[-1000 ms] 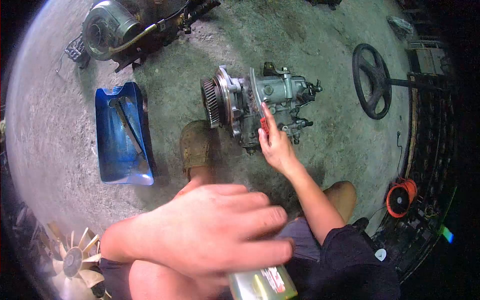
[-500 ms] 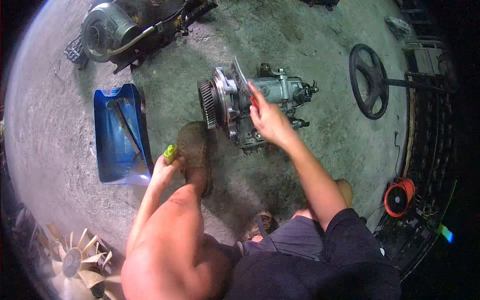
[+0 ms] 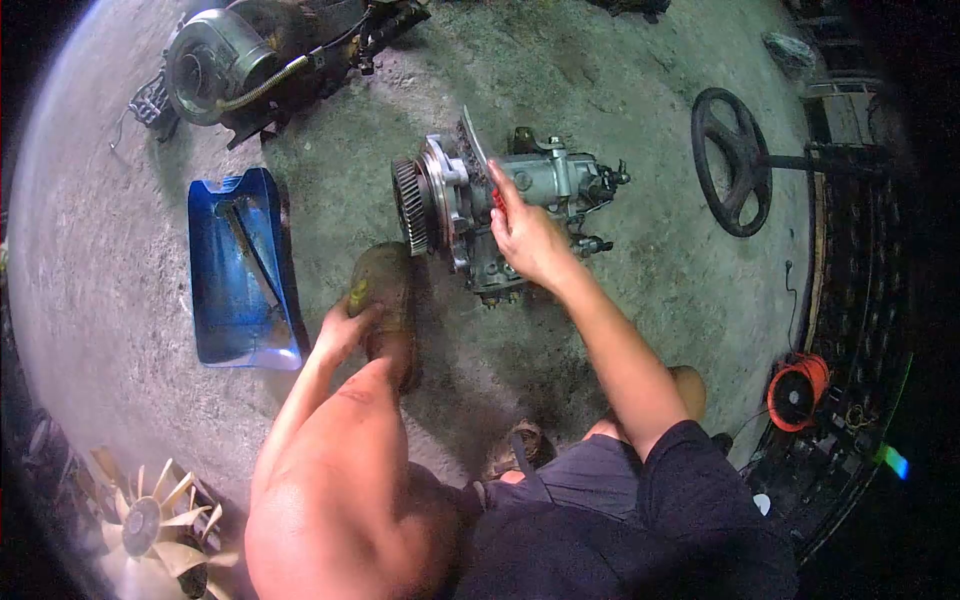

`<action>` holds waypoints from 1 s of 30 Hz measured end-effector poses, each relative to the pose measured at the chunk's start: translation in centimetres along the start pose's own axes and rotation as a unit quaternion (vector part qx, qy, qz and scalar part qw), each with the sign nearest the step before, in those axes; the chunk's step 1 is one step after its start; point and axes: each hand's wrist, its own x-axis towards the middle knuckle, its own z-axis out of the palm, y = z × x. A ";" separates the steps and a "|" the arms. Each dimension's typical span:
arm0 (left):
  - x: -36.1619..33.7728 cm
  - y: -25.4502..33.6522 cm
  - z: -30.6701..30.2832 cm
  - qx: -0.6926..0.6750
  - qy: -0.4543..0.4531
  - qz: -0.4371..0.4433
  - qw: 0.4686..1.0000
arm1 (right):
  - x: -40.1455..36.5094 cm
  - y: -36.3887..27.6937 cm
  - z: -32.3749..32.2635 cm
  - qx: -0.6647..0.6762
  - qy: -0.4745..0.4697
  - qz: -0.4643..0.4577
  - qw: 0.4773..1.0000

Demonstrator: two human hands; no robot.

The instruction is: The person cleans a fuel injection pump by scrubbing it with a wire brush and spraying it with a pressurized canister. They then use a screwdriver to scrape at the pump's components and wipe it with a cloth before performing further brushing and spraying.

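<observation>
A metal pump unit (image 3: pixel 530 178) with a toothed gear (image 3: pixel 410 208) on its left end lies on the floor in front of me. My right hand (image 3: pixel 530 238) grips a wire brush (image 3: pixel 473 137) by its red handle, index finger stretched along it. The brush's long grey head crosses the pump body just right of the flange (image 3: pixel 440 188). Beside my shoe (image 3: pixel 385 275), my left hand (image 3: pixel 350 325) is closed round a yellow-green handle (image 3: pixel 357 294); the rest of that tool is hidden.
To the left stands a blue cut-open container (image 3: pixel 235 325) with a hammer (image 3: pixel 248 252) inside. A turbo-like machine part (image 3: pixel 215 65) sits at the back left, a steering wheel (image 3: pixel 733 162) at the right. A fan blade wheel (image 3: pixel 142 525) and an orange-rimmed object (image 3: pixel 800 392) lie nearer me.
My left hand has moved slightly right and up, and the yellow-green handle has turned and now overlaps my shoe. My right hand and the brush have shifted a little left.
</observation>
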 end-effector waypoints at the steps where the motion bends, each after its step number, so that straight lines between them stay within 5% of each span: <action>1: 0.2 -0.1 0.0 0.002 0.001 0.004 1.000 | -0.5 0.3 0.4 0.007 0.011 -0.010 1.000; 4: 0.6 -0.4 0.1 0.005 -0.001 -0.024 1.000 | -2.0 2.2 2.2 0.039 0.055 -0.058 0.996; 13: 0.5 0.9 0.0 -0.008 0.048 0.006 0.999 | -9.4 2.3 2.7 0.032 -0.015 0.022 0.999; 15: 0.7 1.5 0.3 -0.082 0.026 0.020 0.996 | -10.4 1.8 2.4 0.034 -0.063 0.077 0.994; 18: -0.1 4.0 1.3 -0.205 -0.039 0.011 0.978 | -10.7 1.9 2.7 -0.048 0.013 -0.001 0.999; 22: 0.2 3.8 2.8 -0.235 -0.213 0.039 0.947 | -7.5 4.0 4.9 0.091 0.076 -0.033 0.992; 28: 1.0 0.5 3.8 -0.158 -0.192 0.018 0.968 | -2.8 1.9 1.7 0.086 0.054 -0.025 0.995; 30: -0.4 3.6 2.9 -0.190 -0.201 0.007 0.961 | -1.1 1.3 0.5 0.034 0.028 -0.011 0.999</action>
